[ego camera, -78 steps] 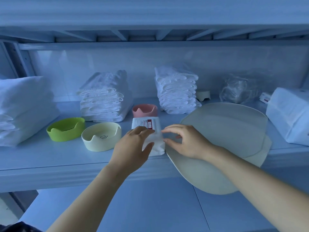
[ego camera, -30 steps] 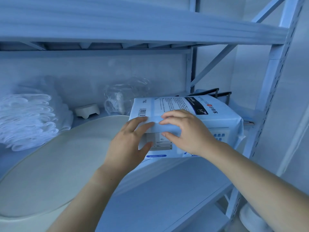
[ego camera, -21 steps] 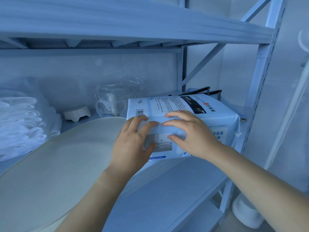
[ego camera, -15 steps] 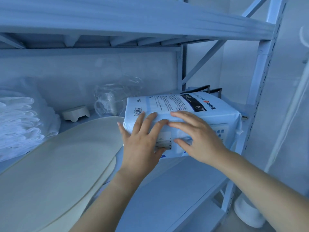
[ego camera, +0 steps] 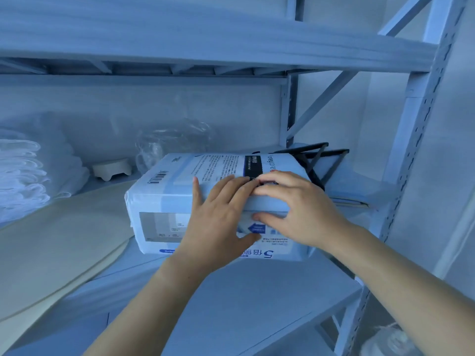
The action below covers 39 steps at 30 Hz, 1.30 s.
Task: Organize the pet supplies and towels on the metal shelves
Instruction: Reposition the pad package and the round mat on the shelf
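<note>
Metal shelving fills the view, and we're at the right end of the middle shelf, with the upper shelf well above, so there's plenty of headroom. A perforated upright post closes off the right front corner, with a strip of bare shelf between it and the load. Toward the back edge a black folding frame sits just behind the load's right rear corner. A clear plastic bag and a small white stand line the back edge further left. Folded white towels are stacked at the far left.

A large beige oval mat takes up the left front, its edge just beside the pack's lower left corner; whether they touch, I can't tell.

Now the pack itself: a soft, pale blue-and-white plastic-wrapped block. It lies flat near the shelf's front edge, towards the right end, with a barcode and small print on top. The large characters on its front face read upside down.

On to the grip! The left hand lies spread against the front face, with its fingers nearly straight and reaching over the top front edge, and its thumb splayed below. The right hand sits just beside it. Its fingers are flat on top and overlap the left fingertips, and its thumb presses the front face.
</note>
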Tool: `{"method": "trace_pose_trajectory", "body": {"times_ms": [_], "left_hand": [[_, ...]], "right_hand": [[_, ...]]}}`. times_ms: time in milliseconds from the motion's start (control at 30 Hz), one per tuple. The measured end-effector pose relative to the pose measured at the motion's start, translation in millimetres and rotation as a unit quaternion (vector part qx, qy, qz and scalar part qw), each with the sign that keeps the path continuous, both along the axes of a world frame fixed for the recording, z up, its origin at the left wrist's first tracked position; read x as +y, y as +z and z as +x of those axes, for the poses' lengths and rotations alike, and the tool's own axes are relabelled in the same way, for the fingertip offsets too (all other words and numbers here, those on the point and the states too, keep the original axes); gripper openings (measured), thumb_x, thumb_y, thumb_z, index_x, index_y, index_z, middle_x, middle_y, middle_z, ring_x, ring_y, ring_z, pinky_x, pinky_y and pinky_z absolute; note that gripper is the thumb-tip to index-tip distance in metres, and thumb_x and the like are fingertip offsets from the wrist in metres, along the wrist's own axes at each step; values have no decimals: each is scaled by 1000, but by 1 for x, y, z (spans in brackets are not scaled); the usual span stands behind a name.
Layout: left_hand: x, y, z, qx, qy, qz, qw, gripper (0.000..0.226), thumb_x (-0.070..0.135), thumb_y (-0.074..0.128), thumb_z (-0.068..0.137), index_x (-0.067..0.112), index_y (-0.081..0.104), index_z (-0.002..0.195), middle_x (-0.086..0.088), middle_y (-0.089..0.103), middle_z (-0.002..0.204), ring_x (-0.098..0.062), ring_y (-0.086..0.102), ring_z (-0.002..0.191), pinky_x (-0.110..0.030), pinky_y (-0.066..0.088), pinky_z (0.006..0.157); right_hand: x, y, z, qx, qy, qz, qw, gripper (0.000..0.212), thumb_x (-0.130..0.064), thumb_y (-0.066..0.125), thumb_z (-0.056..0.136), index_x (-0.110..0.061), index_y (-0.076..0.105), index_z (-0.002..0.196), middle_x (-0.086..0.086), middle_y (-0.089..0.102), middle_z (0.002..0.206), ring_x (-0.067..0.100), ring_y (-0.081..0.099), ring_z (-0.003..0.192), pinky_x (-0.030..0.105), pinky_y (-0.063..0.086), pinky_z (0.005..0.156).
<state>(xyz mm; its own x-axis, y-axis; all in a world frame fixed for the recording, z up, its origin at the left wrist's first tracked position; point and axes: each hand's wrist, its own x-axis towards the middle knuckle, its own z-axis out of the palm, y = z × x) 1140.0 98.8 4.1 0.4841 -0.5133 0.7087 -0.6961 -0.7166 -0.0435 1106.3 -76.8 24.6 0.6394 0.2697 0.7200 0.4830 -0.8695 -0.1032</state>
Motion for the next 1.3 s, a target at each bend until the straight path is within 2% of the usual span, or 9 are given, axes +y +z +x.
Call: {"method": "trace_pose_trajectory", "body": {"times_ms": [133,267,433,667,800,933,1033,1133,1300], "left_hand": [[-27,-4,-10,-13,30,4,999,88,58,68,65,33,30,141,8,43,137,-16,33,131,-63,14,107],[-42,-9,-19,-2,74,-21,997,87,68,53,63,34,31,139,8,40,139,-14,30,133,-58,10,110],[-45,-5,-26,30,103,-10,994,88,70,58,60,38,30,137,13,35,139,-10,29,135,-57,15,112],[-57,0,-33,45,129,-17,990,91,80,55,57,37,33,134,13,36,136,-10,30,134,-55,14,112],[-66,-3,-32,30,140,-58,988,86,80,52,59,36,41,131,11,41,131,-12,35,130,-58,17,110],[-73,-9,-32,19,153,-66,986,82,74,52,63,31,41,132,7,41,134,-18,34,133,-60,19,108],[-76,-14,-38,13,151,-54,987,80,67,49,71,29,35,139,7,37,141,-19,27,138,-59,16,108],[-76,-17,-40,7,139,-15,990,80,64,49,77,31,23,145,10,29,148,-15,21,141,-63,13,107],[-69,-18,-41,-4,170,79,982,105,70,55,67,27,6,149,5,18,154,-20,16,143,-69,18,104]], "right_hand": [[-39,0,-4,17,37,2,999,38,-42,71,75,-33,66,111,-13,59,119,5,51,112,25,43,95],[-65,-2,-4,39,98,12,994,39,-44,70,76,-34,65,113,-15,57,123,0,48,115,20,38,97],[-80,-3,3,56,137,41,988,44,-49,72,73,-33,65,113,-18,55,124,-2,47,117,21,40,97],[-86,-4,10,88,167,82,979,53,-53,74,67,-32,64,115,-17,53,126,-3,45,118,16,33,100],[-91,-5,12,92,181,79,976,54,-52,73,70,-29,63,118,-16,52,129,-1,45,120,20,34,103],[-105,-12,14,92,199,91,971,57,-54,69,74,-28,59,123,-20,48,132,-2,42,126,26,36,107],[-112,-17,13,91,200,91,971,63,-62,62,74,-30,54,128,-21,44,137,-3,38,130,27,33,110],[-114,-17,12,104,186,97,972,66,-65,59,72,-33,53,129,-22,40,140,-4,36,131,26,32,110],[-119,-20,9,112,172,83,975,68,-62,61,71,-37,47,133,-27,33,142,-9,31,132,18,27,108]]}}
